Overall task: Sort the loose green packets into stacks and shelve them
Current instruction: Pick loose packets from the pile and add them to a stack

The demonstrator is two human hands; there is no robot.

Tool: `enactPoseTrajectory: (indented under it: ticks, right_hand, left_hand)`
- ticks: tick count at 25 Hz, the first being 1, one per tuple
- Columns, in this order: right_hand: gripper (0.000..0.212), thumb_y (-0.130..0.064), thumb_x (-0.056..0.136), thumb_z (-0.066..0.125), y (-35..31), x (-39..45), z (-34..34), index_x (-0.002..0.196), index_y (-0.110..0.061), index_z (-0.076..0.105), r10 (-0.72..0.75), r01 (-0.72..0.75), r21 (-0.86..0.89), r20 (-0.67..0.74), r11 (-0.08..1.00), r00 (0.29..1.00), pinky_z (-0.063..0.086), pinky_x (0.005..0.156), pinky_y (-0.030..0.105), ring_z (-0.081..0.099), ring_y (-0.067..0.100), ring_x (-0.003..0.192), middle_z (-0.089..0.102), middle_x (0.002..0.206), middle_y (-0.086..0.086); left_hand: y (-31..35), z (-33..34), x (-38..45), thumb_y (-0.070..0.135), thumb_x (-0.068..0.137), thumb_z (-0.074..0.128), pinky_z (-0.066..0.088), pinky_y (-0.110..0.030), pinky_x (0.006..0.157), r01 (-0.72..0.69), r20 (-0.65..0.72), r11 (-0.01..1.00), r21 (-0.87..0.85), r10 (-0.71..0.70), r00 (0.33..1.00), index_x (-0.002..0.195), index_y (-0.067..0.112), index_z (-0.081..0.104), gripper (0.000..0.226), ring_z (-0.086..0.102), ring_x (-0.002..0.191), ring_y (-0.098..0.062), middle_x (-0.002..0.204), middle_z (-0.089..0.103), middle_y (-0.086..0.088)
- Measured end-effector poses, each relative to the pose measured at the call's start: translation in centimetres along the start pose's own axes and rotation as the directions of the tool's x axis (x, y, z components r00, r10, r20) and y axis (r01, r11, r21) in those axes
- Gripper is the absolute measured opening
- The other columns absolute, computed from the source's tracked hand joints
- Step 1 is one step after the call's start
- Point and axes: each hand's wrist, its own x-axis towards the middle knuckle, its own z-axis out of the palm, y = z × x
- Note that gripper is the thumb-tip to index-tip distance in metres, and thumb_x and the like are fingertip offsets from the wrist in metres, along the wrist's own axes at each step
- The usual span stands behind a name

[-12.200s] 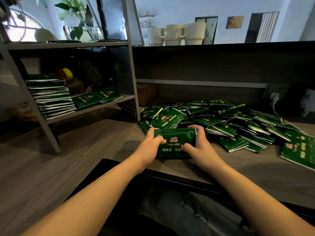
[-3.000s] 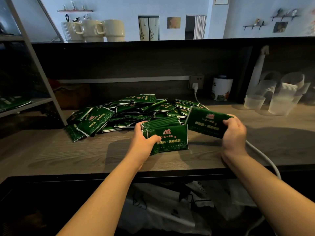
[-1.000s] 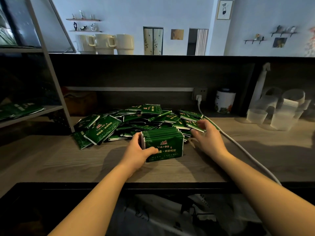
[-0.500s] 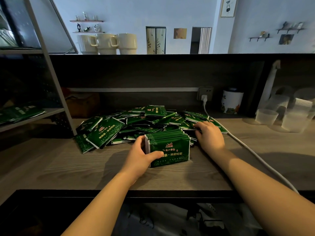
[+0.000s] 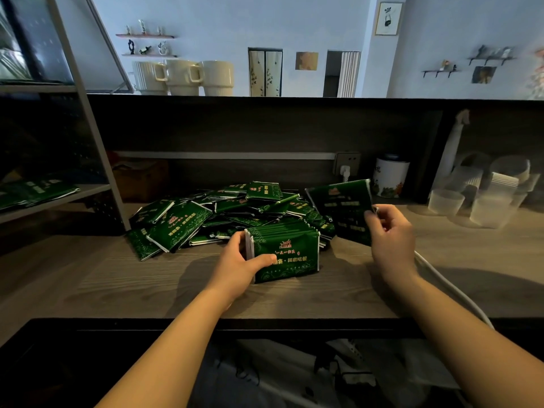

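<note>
A person stands at a wooden desk (image 5: 88, 278), seen from their own eye level looking down at both bare arms. The left hand (image 5: 238, 262) grips a stack of green packets (image 5: 284, 248) stood on edge on the desk, thumb across the front face and fingers behind, so that grip is clenched around the stack. The right hand (image 5: 390, 231) pinches a single green packet (image 5: 341, 210) by its right edge, holding it up in the air, tilted, just right of the stack and apart from it.

Behind the stack lies a loose heap of packets (image 5: 223, 213), overlapping at all angles across the middle of the desk. At far left, a metal shelf (image 5: 56, 198) already carries some flat green packets (image 5: 32, 192).

The step in hand looks like gathering: one more packet is about to join the held stack. The next move calls for turning the lifted packet to match the others, then sliding it against the stack's front or back while the left hand eases its hold just enough to take it in. Much of the heap remains unsorted, so shelving this stack seems some way off.

A white cable (image 5: 453, 290) runs along the desk under the right forearm and could snag.
</note>
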Motion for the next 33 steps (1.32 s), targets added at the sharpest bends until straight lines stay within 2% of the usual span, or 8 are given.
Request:
enactPoseTrajectory:
  ticks: [4,7,11,17,22,26,29,33]
  right_hand:
    - [0.020,-0.010,0.097,0.059,0.4,-0.1,-1.0,0.117,-0.011,0.061,0.270,-0.240,0.369,-0.031,0.898,0.962,0.057,0.087,0.036,0.067,0.021,0.099,0.070,0.106,0.007]
    - [0.016,-0.006,0.096,0.056,0.7,-0.9,-1.5,0.110,-0.011,0.063,0.388,-0.391,0.572,0.133,0.721,0.912,0.061,0.077,0.037,0.068,0.023,0.093,0.071,0.100,0.008]
    - [0.015,-0.007,0.095,0.054,0.3,-1.6,-1.5,0.099,-0.016,0.066,0.419,-0.514,0.571,0.301,0.640,0.857,0.061,0.067,0.038,0.069,0.024,0.086,0.073,0.092,0.007]
    - [0.029,-0.009,0.096,0.050,0.5,-1.5,-1.8,0.123,-0.005,0.061,0.452,-0.555,0.626,0.337,0.548,0.826,0.054,0.091,0.052,0.064,0.036,0.104,0.067,0.114,0.018]
    - [0.012,0.003,0.090,0.062,0.0,-3.5,0.3,0.089,-0.009,0.067,0.323,-0.465,0.202,0.489,0.862,0.810,0.055,0.056,0.022,0.068,0.018,0.063,0.073,0.072,0.005]
    - [0.011,-0.003,0.091,0.066,0.2,-3.6,0.3,0.089,-0.014,0.066,0.292,-0.383,0.093,0.491,0.919,0.821,0.057,0.066,0.032,0.068,0.020,0.067,0.073,0.074,0.005]
    - [0.010,-0.006,0.093,0.066,0.1,-3.9,0.6,0.090,-0.016,0.065,0.274,-0.354,0.069,0.501,0.933,0.821,0.056,0.068,0.035,0.068,0.020,0.068,0.073,0.075,0.005]
    - [0.013,-0.004,0.091,0.067,-0.1,-3.9,0.3,0.100,-0.014,0.066,0.267,-0.374,0.111,0.521,0.921,0.810,0.058,0.070,0.034,0.071,0.021,0.072,0.076,0.082,0.008]
  left_hand:
    - [0.0,0.1,0.1,0.043,0.078,0.084,0.041,-0.041,0.104,0.016,-0.005,1.000,0.006,-0.016,1.000,0.129,0.038,0.042,0.066,0.050,0.128,-0.022,0.143,0.053,0.001]
    - [-0.1,0.1,0.1,0.046,0.078,0.082,0.041,-0.043,0.104,0.032,-0.008,0.999,0.016,-0.032,0.999,0.142,0.030,0.040,0.078,0.048,0.131,-0.025,0.147,0.050,-0.001]
    - [0.1,0.0,0.0,0.050,0.077,0.081,0.040,-0.047,0.109,0.050,-0.018,0.998,0.025,-0.049,0.999,0.149,0.026,0.036,0.089,0.047,0.134,-0.026,0.150,0.047,-0.002]
    - [0.6,0.1,-0.3,0.054,0.070,0.080,0.041,-0.043,0.104,0.066,0.000,0.998,0.023,-0.066,0.998,0.142,0.027,0.041,0.087,0.049,0.129,-0.025,0.144,0.050,0.000]
    - [1.2,0.2,-0.7,0.047,0.069,0.075,0.044,-0.054,0.109,0.068,0.049,0.998,0.016,-0.069,0.996,0.134,0.029,0.041,0.075,0.057,0.123,-0.028,0.137,0.058,-0.004]
    - [1.6,0.5,-1.0,0.056,0.073,0.054,0.037,-0.043,0.097,0.068,0.128,0.987,0.142,-0.086,0.988,0.147,0.027,0.022,0.086,0.047,0.120,-0.023,0.148,0.046,-0.010]
    - [1.6,0.8,-1.3,0.079,0.067,0.068,0.030,-0.044,0.113,0.056,0.158,0.977,0.206,-0.089,0.983,0.159,0.029,-0.004,0.127,0.032,0.143,-0.025,0.165,0.024,-0.006]
    - [1.2,0.9,-0.9,0.051,0.078,0.081,0.030,-0.042,0.116,0.024,0.101,0.976,0.216,-0.047,0.994,0.158,0.030,0.003,0.114,0.031,0.147,-0.027,0.165,0.027,-0.004]
